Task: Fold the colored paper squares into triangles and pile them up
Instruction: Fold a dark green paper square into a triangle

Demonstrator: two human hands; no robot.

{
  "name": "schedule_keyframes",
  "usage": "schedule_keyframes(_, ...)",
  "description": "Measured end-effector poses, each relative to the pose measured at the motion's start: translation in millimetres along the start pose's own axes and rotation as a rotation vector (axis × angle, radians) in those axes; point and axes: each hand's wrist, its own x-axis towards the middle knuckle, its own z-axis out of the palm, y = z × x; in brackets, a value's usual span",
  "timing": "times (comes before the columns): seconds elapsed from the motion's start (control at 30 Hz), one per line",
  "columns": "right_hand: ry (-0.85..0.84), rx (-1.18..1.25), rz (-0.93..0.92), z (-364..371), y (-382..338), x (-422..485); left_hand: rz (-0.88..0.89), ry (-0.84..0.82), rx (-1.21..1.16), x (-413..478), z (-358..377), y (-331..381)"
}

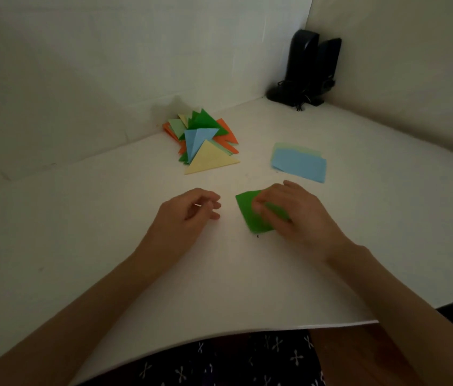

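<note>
On the table [102,224], right hand [297,215] grips the green square [247,215], turned diamond-wise, corner nearest; left hand [183,215] loosely curled, empty.

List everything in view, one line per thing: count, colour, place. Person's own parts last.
green paper square: one, green, near centre of table, partly under the right hand
pile of folded paper triangles: one pile, count unclear; yellow, blue, green, orange, pale green; far side, by the wall
stack of flat paper squares: one stack, blue on top, pale green beneath; right of the pile
black speakers: two, black, far corner
white table: one, white
dark patterned fabric: dark with pale marks, below the table's near edge
left hand: loosely curled fingers, holding nothing, left of the green square
right hand: fingers bent over the green square; grip blurred
</note>
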Motion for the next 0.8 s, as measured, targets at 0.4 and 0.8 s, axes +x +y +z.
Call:
schedule_keyframes(0.4, 0.153, 0.015, -0.131, 6, -9, -5, 0.065, 0.015, 0.126, 0, -6, -2)
schedule_keyframes(0.8, 0.151, 0.040, -0.492, 18, -36, 11, -0.320, -0.097, -0.715, 3, -9, 9)
